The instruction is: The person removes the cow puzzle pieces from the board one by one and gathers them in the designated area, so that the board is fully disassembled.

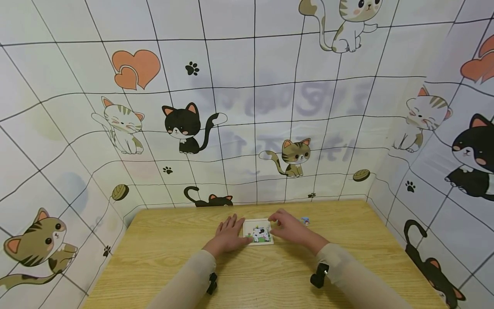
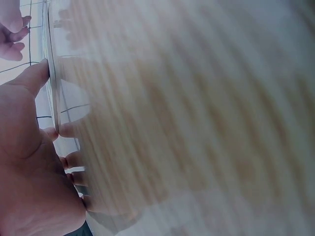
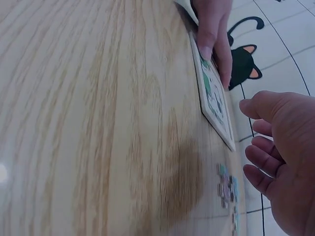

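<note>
A small white-framed jigsaw puzzle (image 1: 257, 231) with a black-and-white cow picture lies flat on the wooden table. At its left side is my left hand (image 1: 229, 235), fingers extended on the tabletop and thumb touching the frame's lower left; in the right wrist view that thumb (image 3: 205, 51) lies over the frame's edge. My right hand (image 1: 289, 227) hovers by the frame's upper right. Its fingers are loosely bent, and nothing shows between thumb and fingers in the right wrist view (image 3: 285, 147).
Several loose puzzle pieces (image 1: 305, 220) lie right of the frame, partly behind the right hand. The wooden table (image 1: 162, 257) meets a cat-printed cloth backdrop (image 1: 247, 128) at its back and sides. Dark wrist straps (image 1: 319, 275) sit on both sleeves.
</note>
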The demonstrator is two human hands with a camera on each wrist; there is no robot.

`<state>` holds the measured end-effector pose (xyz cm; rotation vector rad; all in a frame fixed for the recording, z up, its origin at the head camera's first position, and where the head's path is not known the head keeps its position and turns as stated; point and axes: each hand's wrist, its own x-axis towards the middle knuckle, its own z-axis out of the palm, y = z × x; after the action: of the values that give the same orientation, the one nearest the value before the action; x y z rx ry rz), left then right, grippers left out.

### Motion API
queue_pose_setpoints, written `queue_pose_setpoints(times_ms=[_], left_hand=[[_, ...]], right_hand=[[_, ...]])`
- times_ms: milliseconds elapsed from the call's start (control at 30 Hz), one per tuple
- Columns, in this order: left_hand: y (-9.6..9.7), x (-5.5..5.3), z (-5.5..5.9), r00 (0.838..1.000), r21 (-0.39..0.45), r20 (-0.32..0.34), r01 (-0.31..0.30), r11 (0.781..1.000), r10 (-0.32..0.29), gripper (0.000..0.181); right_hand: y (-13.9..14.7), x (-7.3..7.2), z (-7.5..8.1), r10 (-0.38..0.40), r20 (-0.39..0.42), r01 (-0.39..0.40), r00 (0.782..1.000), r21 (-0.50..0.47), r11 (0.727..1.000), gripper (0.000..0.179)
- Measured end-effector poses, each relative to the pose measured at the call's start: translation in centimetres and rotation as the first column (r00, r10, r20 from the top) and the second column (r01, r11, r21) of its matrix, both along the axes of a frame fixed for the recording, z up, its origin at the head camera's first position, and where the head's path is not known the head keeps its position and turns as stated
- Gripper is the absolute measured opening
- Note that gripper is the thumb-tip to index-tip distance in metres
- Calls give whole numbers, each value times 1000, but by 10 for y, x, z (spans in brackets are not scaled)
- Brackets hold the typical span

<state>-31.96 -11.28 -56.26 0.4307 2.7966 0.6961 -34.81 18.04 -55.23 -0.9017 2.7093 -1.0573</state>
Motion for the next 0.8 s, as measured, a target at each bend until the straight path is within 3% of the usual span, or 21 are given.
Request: queue_pose_setpoints(times_ms=[200, 533, 800], left_hand=[[-1, -2, -2, 1000, -1, 2, 2, 1000, -2, 91], [-1, -1, 1, 1000, 5, 7, 11, 1000, -11, 91], [-2, -4, -3, 1000, -1, 4, 13, 1000, -13, 92]], right_hand=[[-19, 2, 4, 29, 38, -30, 999, 30, 999, 43], [-39, 2, 10, 96, 13, -97, 995, 116, 988, 54], [-49, -2, 10, 116, 65, -125, 991, 153, 980, 62]])
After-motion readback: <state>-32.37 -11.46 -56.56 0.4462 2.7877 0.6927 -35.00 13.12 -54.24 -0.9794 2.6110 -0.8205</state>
